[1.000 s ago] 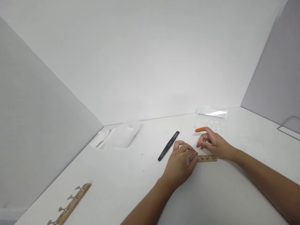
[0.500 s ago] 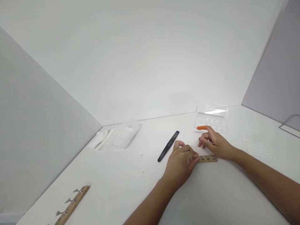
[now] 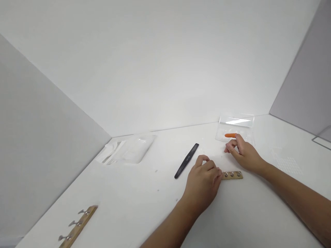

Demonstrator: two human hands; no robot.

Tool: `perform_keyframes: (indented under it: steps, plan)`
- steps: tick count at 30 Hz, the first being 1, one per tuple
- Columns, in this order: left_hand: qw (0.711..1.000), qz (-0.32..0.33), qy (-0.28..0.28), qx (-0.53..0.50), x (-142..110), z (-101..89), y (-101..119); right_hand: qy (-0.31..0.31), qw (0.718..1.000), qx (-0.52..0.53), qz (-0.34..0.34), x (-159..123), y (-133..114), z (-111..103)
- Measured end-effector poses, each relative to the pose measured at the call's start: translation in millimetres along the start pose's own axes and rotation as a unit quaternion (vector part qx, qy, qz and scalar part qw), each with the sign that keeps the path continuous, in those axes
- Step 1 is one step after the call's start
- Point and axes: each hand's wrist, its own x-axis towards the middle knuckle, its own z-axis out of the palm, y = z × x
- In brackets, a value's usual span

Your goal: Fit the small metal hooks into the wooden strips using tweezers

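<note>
Head view: L hand (image 3: 203, 177) closed in a pinch at the L end of a short wooden strip (image 3: 236, 175) w/ metal pegs, approx. between the two hands & nearer the person than R hand; fingertips cover the exact hold, so it may be the wood or a peg. Three pegs show past the fingertips. R hand (image 3: 247, 153) half-open: index out w/ an orange finger cover (image 3: 230, 135) on its tip, other fingers loosely curled, raised just beyond the strip. Clear plastic box (image 3: 236, 121) w/ small pale pcs right behind R hand. Black file (image 3: 186, 161) lies diag. just L of L hand, apart from it. Clear pkg (image 3: 134, 148) farther L & beyond; second pegged strip (image 3: 79, 225), cut off by frame edge, well L of L hand & nearer the person. Sheet w/ clear dots (image 3: 287, 161) R of R hand. All on white tabletop (image 3: 124, 203).
</note>
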Motion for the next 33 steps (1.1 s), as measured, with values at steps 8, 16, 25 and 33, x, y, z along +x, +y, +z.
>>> perform_keyframes:
  steps: [8,16,25,33]
  plan:
    - [0.998,-0.024,0.032,-0.041,-5,3.2,-3,-0.052,0.996,-0.050,-0.046,3,8,-1]
    - [0.991,-0.094,0.061,-0.071,-2,-1.4,-13,-0.099,0.993,-0.004,-0.058,-1,-3,-1]
    - [0.971,-0.218,0.096,-0.025,0,-2.7,-31,-0.168,0.983,0.027,-0.066,6,-15,0]
    - [0.975,-0.192,0.115,-0.014,-1,-0.6,-33,-0.181,0.979,0.087,-0.026,7,-11,4]
